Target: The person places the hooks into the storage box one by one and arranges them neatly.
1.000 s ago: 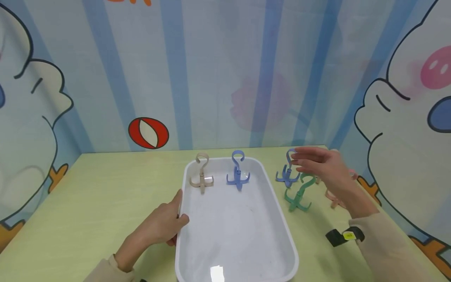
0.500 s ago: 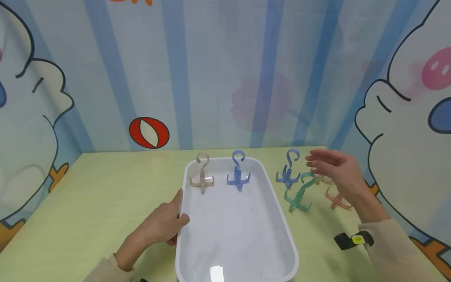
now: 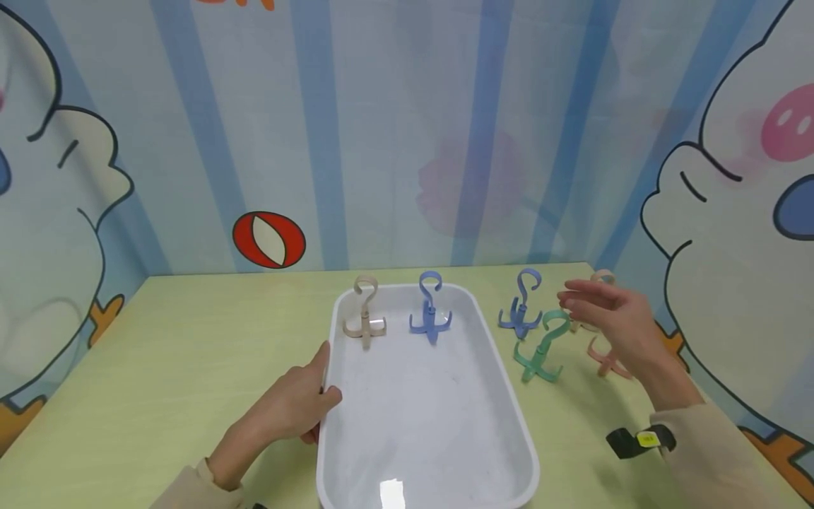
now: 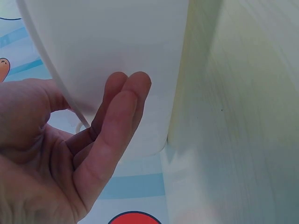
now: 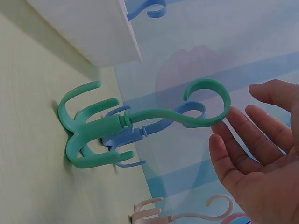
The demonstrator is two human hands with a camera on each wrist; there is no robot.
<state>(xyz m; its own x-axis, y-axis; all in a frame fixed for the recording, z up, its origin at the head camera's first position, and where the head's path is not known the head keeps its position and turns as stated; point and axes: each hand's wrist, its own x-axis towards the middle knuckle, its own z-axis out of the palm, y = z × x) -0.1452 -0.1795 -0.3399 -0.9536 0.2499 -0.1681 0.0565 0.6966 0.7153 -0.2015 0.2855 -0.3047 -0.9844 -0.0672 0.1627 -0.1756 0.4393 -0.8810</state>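
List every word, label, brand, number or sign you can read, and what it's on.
Nothing is legible.
Yellow label on the black wrist strap: too small and blurred to read.
Orange marks atop the backdrop: cut off by the frame; can't tell whether they're letters.
White tray and green hook: no lettering shows.

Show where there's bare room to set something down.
Free: inside the white tray, in front of its beige hook and blue hook; the table left of the left hand. Crowded: right of the tray, with the second blue hook, green hook, pink hook and right hand.
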